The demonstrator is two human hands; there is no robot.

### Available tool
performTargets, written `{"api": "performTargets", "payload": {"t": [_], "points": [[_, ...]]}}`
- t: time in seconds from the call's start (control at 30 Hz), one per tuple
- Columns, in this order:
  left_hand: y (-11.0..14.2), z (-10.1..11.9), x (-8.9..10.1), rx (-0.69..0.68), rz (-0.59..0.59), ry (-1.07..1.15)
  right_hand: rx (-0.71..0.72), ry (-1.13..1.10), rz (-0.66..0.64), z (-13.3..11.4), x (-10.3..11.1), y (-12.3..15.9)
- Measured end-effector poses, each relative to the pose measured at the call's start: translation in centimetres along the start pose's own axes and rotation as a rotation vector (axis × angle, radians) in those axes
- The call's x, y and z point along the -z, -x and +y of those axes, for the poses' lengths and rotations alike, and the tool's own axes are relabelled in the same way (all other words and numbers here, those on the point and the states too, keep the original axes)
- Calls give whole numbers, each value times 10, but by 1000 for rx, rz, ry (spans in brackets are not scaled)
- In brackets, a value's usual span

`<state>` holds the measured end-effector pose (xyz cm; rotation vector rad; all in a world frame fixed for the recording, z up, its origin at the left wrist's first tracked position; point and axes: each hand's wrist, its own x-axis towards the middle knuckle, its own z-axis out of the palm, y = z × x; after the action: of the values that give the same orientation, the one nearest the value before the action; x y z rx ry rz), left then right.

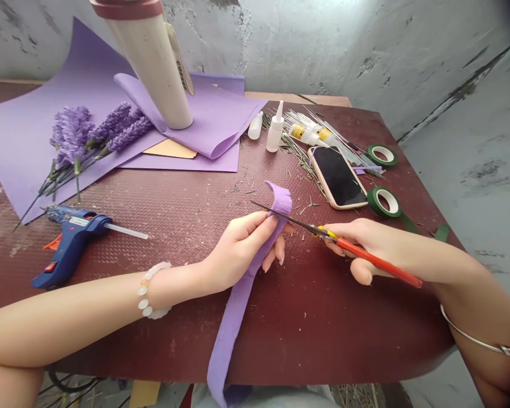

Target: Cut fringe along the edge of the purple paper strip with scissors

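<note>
**Scissors meet a fringed purple strip**

Left hand (240, 249) grips the crepe-paper strip (233, 334) at center, fingers curled, its fringed end raised and its tail trailing over the table's (323, 345) lower edge. Right hand (365, 243) closes around red-handled scissors (376, 255), blades crossing the fringe. Holding the strip taut suits narrow, even cuts. Lavender stems (85, 136) lie upper left on purple sheets (25, 141).

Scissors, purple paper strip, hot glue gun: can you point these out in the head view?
Scissors (378, 259): head view, on the red handle.
Purple paper strip (233, 323): head view, on the length hanging below the left hand.
Hot glue gun (74, 232): head view, on the blue body.
</note>
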<state>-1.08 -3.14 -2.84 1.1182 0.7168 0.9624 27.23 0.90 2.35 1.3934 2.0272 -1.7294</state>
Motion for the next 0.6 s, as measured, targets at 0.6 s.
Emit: {"api": "performTargets", "payload": {"t": [0.6], "points": [[-1,1,-1,13,8,18,30,46,13,-6,5,-5]]}}
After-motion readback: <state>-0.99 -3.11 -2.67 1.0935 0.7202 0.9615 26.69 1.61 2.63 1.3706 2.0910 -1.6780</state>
